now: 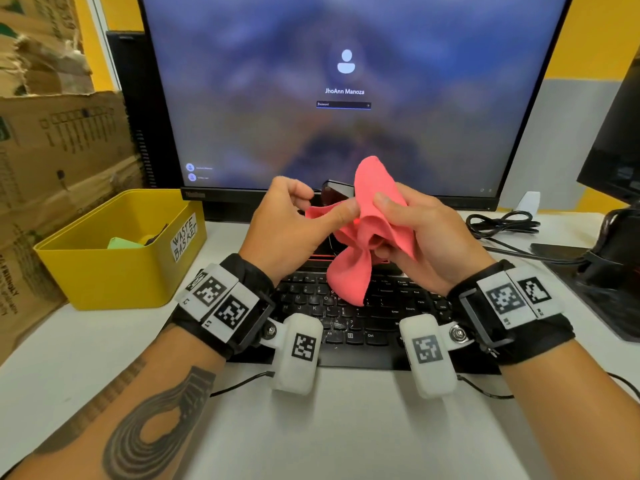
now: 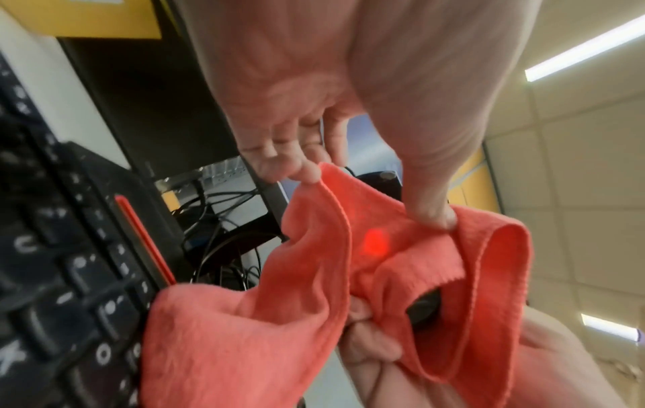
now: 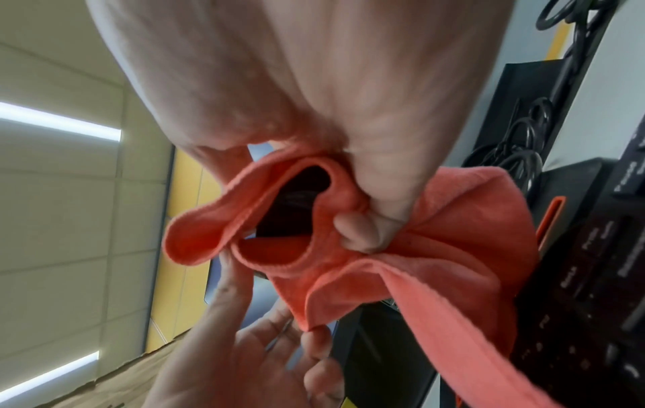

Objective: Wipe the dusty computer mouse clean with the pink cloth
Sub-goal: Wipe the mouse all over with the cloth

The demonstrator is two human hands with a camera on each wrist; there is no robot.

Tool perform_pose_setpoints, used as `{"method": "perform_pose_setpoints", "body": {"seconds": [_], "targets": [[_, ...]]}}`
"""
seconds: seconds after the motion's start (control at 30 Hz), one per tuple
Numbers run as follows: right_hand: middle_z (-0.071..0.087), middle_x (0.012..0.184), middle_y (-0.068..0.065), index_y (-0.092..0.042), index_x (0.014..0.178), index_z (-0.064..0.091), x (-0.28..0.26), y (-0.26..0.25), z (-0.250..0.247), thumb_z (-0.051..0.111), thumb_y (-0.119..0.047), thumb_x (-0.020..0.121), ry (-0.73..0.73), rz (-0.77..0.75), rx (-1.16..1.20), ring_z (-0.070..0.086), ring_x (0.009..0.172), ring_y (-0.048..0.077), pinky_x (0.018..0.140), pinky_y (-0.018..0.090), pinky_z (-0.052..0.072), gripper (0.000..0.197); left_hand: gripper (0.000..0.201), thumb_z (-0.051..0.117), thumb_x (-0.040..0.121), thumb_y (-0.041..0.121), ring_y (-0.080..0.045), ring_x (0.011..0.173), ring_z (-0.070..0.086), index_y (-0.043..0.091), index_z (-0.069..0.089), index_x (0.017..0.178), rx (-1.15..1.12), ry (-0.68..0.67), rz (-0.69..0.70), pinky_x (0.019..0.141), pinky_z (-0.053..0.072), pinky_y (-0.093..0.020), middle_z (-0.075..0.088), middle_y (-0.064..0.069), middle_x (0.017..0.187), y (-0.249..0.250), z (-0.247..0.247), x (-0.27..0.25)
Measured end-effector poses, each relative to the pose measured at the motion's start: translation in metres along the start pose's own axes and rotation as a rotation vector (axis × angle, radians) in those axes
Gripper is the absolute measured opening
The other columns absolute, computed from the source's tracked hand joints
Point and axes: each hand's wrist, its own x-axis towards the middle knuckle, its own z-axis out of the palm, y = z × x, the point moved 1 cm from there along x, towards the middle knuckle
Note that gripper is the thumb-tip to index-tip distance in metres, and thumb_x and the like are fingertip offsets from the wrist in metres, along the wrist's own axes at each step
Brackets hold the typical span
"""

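Both hands are raised above the keyboard, holding the pink cloth point(image 1: 360, 237) between them. The black computer mouse point(image 3: 293, 204) sits wrapped in the cloth, and only a dark patch of it point(image 2: 424, 306) shows through a gap. A red light glows through the fabric. My right hand point(image 1: 384, 225) grips the cloth-wrapped mouse, its thumb and fingers point(image 3: 366, 229) curled round it. My left hand point(image 1: 330, 204) pinches the cloth's left edge, with the thumb point(image 2: 432, 218) pressed on the fabric and the fingertips point(image 2: 309, 176) at a corner. A loose tail of cloth hangs toward the keys.
A black keyboard point(image 1: 346, 317) lies under the hands, with a monitor point(image 1: 346, 98) on its stand behind. A yellow waste basket point(image 1: 104, 249) stands at the left, with cardboard boxes point(image 1: 62, 150) beyond it. At the right are coiled cables point(image 1: 502, 225) and a black device point(image 1: 616, 254).
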Motion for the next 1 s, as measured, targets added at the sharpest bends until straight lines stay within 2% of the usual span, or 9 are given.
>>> {"method": "perform_pose_setpoints", "body": {"seconds": [0.1,0.2,0.23,0.33,0.47,0.6,0.8,0.9,1.0], "targets": [[0.053,0.079,0.014,0.007,0.104,0.060,0.001,0.001,0.001,0.061,-0.030,0.096,-0.010,-0.062,-0.031,0.043,0.066,0.023,0.059,0.030,0.040,0.037,0.056,0.076,0.086,0.058,-0.011,0.073,0.064,0.010,0.069,0.113,-0.156,-0.089,-0.130,0.075,0.058,-0.032,0.073,-0.004,0.094,0.003,0.005,-0.002],[0.068,0.080,0.004,-0.006,0.095,0.067,0.001,0.002,-0.001,0.057,-0.025,0.100,-0.031,-0.092,-0.057,0.059,0.070,0.019,0.064,0.026,0.049,0.022,0.038,0.064,0.100,0.044,-0.019,0.078,0.064,0.008,0.078,0.098,-0.330,-0.164,-0.200,0.081,0.057,-0.037,0.073,-0.004,0.088,0.009,0.005,-0.006],[0.074,0.087,0.005,-0.007,0.098,0.068,0.001,0.003,-0.001,0.057,-0.024,0.100,-0.041,-0.097,-0.063,0.067,0.077,0.022,0.069,0.031,0.053,0.021,0.032,0.061,0.102,0.039,-0.021,0.079,0.064,0.013,0.077,0.091,-0.392,-0.170,-0.227,0.081,0.055,-0.037,0.071,-0.003,0.085,0.010,0.004,-0.006],[0.068,0.125,0.029,0.001,0.118,0.066,0.004,0.009,-0.003,0.062,-0.023,0.101,-0.091,-0.111,-0.091,0.065,0.116,0.050,0.095,0.059,0.053,0.029,0.025,0.055,0.095,0.035,-0.021,0.078,0.062,0.017,0.067,0.082,-0.499,-0.171,-0.284,0.078,0.051,-0.036,0.067,-0.002,0.084,0.012,0.002,-0.008],[0.071,0.102,0.011,-0.007,0.112,0.070,0.003,0.009,-0.003,0.065,-0.021,0.095,-0.052,-0.152,-0.146,0.065,0.088,0.021,0.073,0.031,0.056,0.023,0.028,0.057,0.094,0.044,-0.022,0.083,0.059,0.020,0.068,0.085,-0.493,-0.170,-0.283,0.079,0.049,-0.038,0.066,0.001,0.083,0.011,0.002,-0.009],[0.072,0.095,0.008,-0.009,0.105,0.072,0.003,0.007,-0.006,0.071,-0.023,0.091,-0.035,-0.173,-0.157,0.067,0.083,0.020,0.071,0.032,0.056,0.020,0.041,0.059,0.078,0.052,-0.020,0.078,0.062,0.018,0.071,0.096,-0.548,-0.154,-0.300,0.077,0.050,-0.037,0.068,-0.001,0.087,0.009,0.002,-0.008],[0.073,0.104,0.006,-0.006,0.117,0.070,0.005,0.010,-0.006,0.072,-0.017,0.084,-0.024,-0.194,-0.217,0.068,0.095,0.020,0.087,0.040,0.057,0.034,0.046,0.052,0.077,0.045,-0.028,0.078,0.065,0.010,0.066,0.104,-0.697,-0.181,-0.329,0.077,0.054,-0.040,0.067,-0.007,0.088,0.007,0.000,-0.007],[0.074,0.114,0.006,-0.006,0.131,0.065,0.007,0.011,-0.008,0.076,-0.015,0.080,0.001,-0.206,-0.264,0.068,0.104,0.021,0.103,0.052,0.053,0.053,0.049,0.050,0.081,0.049,-0.034,0.089,0.067,0.010,0.065,0.106,-0.759,-0.185,-0.333,0.094,0.053,-0.056,0.068,-0.008,0.087,0.006,0.000,-0.007],[0.074,0.121,0.003,-0.015,0.131,0.066,0.007,0.011,-0.008,0.082,-0.022,0.073,0.011,-0.234,-0.346,0.068,0.108,0.019,0.107,0.056,0.050,0.061,0.053,0.055,0.083,0.055,-0.039,0.102,0.067,0.008,0.068,0.103,-0.788,-0.182,-0.330,0.106,0.044,-0.065,0.070,-0.015,0.100,0.010,0.002,-0.007]]}}
